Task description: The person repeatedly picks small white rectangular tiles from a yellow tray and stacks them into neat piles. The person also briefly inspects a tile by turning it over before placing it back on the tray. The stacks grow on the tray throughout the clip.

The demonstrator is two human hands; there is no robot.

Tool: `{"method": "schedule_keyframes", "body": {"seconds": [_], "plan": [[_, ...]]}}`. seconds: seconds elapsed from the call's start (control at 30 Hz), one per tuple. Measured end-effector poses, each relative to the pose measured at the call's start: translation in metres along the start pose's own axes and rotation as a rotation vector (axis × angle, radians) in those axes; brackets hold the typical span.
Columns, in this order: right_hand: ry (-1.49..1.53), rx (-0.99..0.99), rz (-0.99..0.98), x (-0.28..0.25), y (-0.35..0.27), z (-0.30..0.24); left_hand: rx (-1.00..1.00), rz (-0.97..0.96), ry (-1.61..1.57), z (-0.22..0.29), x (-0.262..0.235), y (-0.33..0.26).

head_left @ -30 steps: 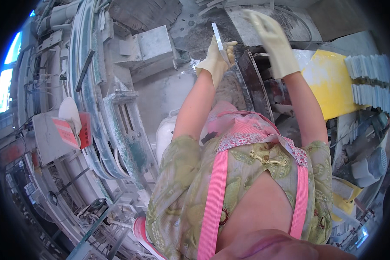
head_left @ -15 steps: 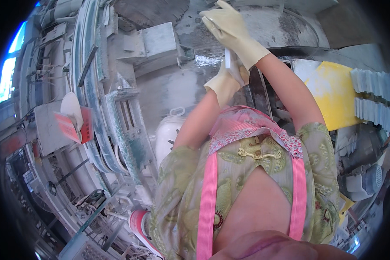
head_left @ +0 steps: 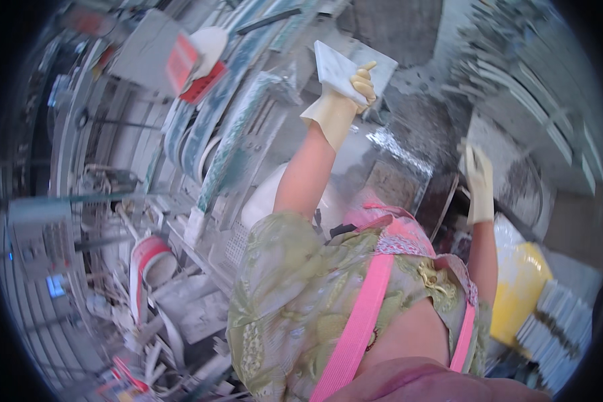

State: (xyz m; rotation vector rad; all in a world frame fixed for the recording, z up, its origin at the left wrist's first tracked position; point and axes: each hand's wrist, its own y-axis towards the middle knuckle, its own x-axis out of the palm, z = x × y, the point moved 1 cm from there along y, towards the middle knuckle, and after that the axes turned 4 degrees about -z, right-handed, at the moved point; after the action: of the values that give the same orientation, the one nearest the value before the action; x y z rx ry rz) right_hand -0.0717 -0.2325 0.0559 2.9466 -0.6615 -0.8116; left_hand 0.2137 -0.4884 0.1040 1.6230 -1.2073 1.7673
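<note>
While the gloved thumb and fingers (head_left: pixel 363 82) of the left hand (head_left: pixel 352 94) pinch its lower right edge, the thin, square, white stone tile (head_left: pixel 335 67) is held up and out in front of the person, tilted, with its pale face towards the camera. The thumb lies across the near face and the other fingers curl behind, so the tile hangs by this one pinch and touches nothing else. The cream rubber glove reaches to the wrist, and the bare forearm runs back down to a green patterned sleeve.

The right hand (head_left: pixel 479 179), in a matching cream glove, is lower and off to the right. It holds nothing that can be seen. Its fingers point upward and seem to lie together, but motion blur hides whether they press on the dark, wet, speckled stone surface (head_left: pixel 409 157) or on the rim just beside them.

Judging by this, the step in hand is the handling of a single tile, lifted clear of the bench and carried by one hand. Any next move calls for a firm pinch, since a thin wet slab held at one edge can slip or swing, and for a free second hand to steady the far corner.

Further out, a yellow block-shaped object (head_left: pixel 519 295) sits below the right forearm, with a stack of grey tiles on edge (head_left: pixel 559 328) beside it. A white bucket with a red band (head_left: pixel 151 261) stands among clutter to the left.
</note>
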Motion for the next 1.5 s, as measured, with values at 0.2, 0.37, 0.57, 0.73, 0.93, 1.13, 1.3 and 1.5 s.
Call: {"method": "schedule_keyframes", "body": {"seconds": [0.2, 0.37, 0.57, 0.73, 0.93, 1.13, 1.3, 1.5], "plan": [[0.101, 0.296, -0.158, 0.014, -0.053, 0.012, 0.174, -0.063, -0.078, 0.044, 0.024, -0.033], [0.196, 0.314, -0.146, 0.01, -0.057, 0.011, 0.312, 0.022, -0.058, 0.051, 0.031, -0.048], [0.212, 0.378, -0.16, 0.011, -0.056, 0.009, 0.445, 0.215, 0.008, 0.057, 0.034, -0.057], [0.234, 0.343, -0.152, 0.015, -0.055, 0.012, 0.561, 0.278, 0.057, 0.056, 0.033, -0.059], [0.24, 0.368, -0.152, 0.016, -0.054, 0.019, 0.539, 0.261, 0.077, 0.06, 0.026, -0.06], [0.222, 0.373, -0.153, 0.017, -0.051, 0.023, 0.476, 0.283, 0.011, 0.059, 0.03, -0.053], [0.185, 0.373, -0.144, 0.014, -0.051, 0.023, 0.445, 0.273, 0.012, 0.06, 0.031, -0.042], [0.209, 0.4, -0.124, 0.012, -0.052, 0.025, 0.363, 0.239, 0.021, 0.06, 0.028, -0.028]]}}
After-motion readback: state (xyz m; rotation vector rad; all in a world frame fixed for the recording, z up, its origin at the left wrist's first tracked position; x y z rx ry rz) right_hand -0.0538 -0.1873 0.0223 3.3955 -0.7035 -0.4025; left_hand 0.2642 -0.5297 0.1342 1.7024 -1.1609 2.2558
